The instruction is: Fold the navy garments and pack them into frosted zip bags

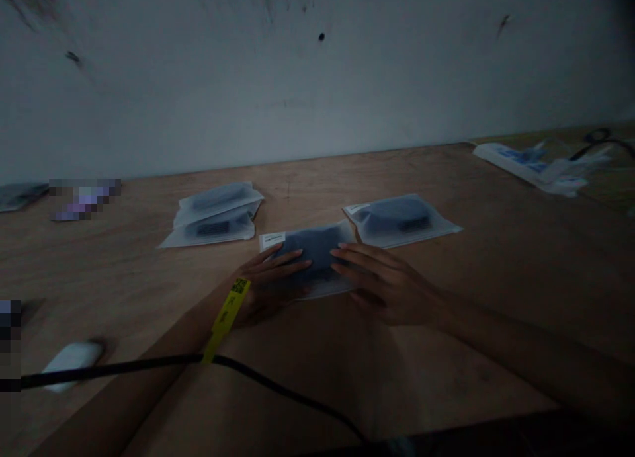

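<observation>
— What lies nearest to us?
— A black cable (169,362) bearing a yellow tag (228,321); it crosses in front of our left forearm (181,332).
— And our hands?
— Our left hand (262,284) lies on the left part of a frosted bag (320,247) with something dark inside, fingers stretched out and slightly parted. Our right hand (391,285) rests on its right edge, fingers also long, with narrow gaps between them. We cannot tell whether the thumbs pinch it.
— Where does that bag sit?
— Flat on the wooden table (307,186), straight before us, a white label (272,239) at its far left corner.
— What do we see around it?
— Two overlapping bags (218,212) beyond our left hand, another bag (397,217) just beside ours on the right, a white object (77,356) partly behind the cable, too dim for us to name, and white packaging (536,169) with blue marks at the far right
</observation>
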The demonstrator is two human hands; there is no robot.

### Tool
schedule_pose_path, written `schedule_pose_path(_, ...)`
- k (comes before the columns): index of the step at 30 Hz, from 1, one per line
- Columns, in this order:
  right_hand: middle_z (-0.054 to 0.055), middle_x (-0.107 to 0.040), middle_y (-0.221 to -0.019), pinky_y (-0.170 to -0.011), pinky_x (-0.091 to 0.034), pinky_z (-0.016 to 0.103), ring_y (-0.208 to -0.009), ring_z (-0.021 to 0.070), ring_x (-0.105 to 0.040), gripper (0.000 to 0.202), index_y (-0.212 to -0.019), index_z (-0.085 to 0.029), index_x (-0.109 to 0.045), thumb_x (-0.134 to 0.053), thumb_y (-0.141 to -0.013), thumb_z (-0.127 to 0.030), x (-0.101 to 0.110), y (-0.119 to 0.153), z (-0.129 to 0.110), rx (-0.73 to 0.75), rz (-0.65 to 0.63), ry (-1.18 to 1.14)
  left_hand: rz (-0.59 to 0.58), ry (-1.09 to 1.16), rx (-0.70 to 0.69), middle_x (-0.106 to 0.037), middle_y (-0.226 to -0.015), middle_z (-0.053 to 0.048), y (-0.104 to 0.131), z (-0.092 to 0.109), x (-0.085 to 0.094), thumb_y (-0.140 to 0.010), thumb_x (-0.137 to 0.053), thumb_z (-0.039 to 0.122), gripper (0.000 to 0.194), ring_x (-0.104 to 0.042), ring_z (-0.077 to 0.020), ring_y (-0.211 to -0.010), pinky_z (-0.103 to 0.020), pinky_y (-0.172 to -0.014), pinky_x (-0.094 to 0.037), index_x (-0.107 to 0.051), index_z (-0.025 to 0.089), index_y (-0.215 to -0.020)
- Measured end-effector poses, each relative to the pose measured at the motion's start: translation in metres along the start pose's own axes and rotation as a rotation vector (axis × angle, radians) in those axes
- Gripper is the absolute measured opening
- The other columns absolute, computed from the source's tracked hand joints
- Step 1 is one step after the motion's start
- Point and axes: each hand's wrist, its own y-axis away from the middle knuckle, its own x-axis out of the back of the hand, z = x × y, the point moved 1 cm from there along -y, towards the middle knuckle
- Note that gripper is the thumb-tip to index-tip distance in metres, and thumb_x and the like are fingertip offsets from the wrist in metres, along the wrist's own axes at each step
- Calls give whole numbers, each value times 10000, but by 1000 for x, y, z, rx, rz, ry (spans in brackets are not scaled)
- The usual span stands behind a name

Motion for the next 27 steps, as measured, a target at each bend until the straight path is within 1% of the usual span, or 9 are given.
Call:
schedule_pose_path(2,183,-487,-1479,-1111,-440,515,-1411,289,-411,562,-1436,-99,-459,-600,-913,-251,-2,1,2,-30,-58,-12,3,14,-3,-444,-1536,-49,-2,3,2,-1005,-531,214,377,-356,-273,-1459,-555,-1207,-295,-568,295,-1372)
schedule_pose_path(5,176,-471,-1494,-1123,-424,508,-1409,281,-419,605,-1465,-117,-431,-610,-912,-284,-3,2,3,-55,-96,-23,2,36,12,-442,-1537,-59,-2,4,1,-1013,-506,223,369,-353,-276,-1460,-562,-1200,-300,-564,276,-1373)
schedule_pose_path(10,178,-476,-1490,-1113,-441,480,-1398,277,-436,582,-1463,-116,-435,-589,-928,-284,-2,2,3,-52,-108,-14,-8,67,27,-437,-1539,-83,-1,3,0,-1000,-512,230,405,-325,-269,-1474,-563,-1216,-259,-532,235,-1404)
schedule_pose_path(14,193,-496,-1467,-1085,-465,487,-1380,276,-456,547,-1439,-105,-453,-579,-933,-269,-2,1,4,-24,-91,1,7,61,39,-450,-1529,-88,-2,4,1,-991,-525,213,414,-335,-255,-1470,-539,-1216,-277,-530,214,-1405)
schedule_pose_path(17,183,-565,-1392,-1043,-498,493,-1320,273,-511,401,-1305,-119,-556,-591,-925,-241,0,0,2,14,-32,38,24,67,39,-453,-1528,-80,-2,4,2,-995,-520,207,393,-331,-247,-1473,-534,-1213,-287,-547,222,-1387)
schedule_pose_path(21,93,-702,-1121,-920,-567,408,-1105,227,-623,178,-1088,-165,-623,-613,-911,-182,5,-3,-1,48,122,119,42,53,35,-471,-1514,-79,0,2,2,-1008,-515,225,355,-334,-245,-1472,-530,-1209,-298,-572,230,-1358)
schedule_pose_path(23,73,-718,-1021,-840,-580,375,-993,214,-644,104,-1016,-170,-628,-608,-914,-166,7,-4,-1,57,163,165,55,36,58,-497,-1494,-76,2,0,3,-1011,-517,223,337,-355,-237,-1462,-512,-1207,-313,-584,234,-1340)
schedule_pose_path(25,68,-719,-959,-765,-575,358,-895,204,-648,38,-935,-170,-627,-605,-911,-150,9,-4,1,82,170,217,75,12,91,-514,-1480,-68,4,-2,4,-1009,-520,206,330,-383,-232,-1447,-513,-1207,-315,-586,244,-1331)
schedule_pose_path(27,62,-715,-899,-698,-560,326,-807,182,-643,33,-886,-163,-624,-618,-902,-136,9,-3,2,103,176,247,103,-39,109,-530,-1466,-65,5,-2,5,-1002,-531,184,339,-417,-234,-1426,-532,-1207,-312,-577,248,-1332)
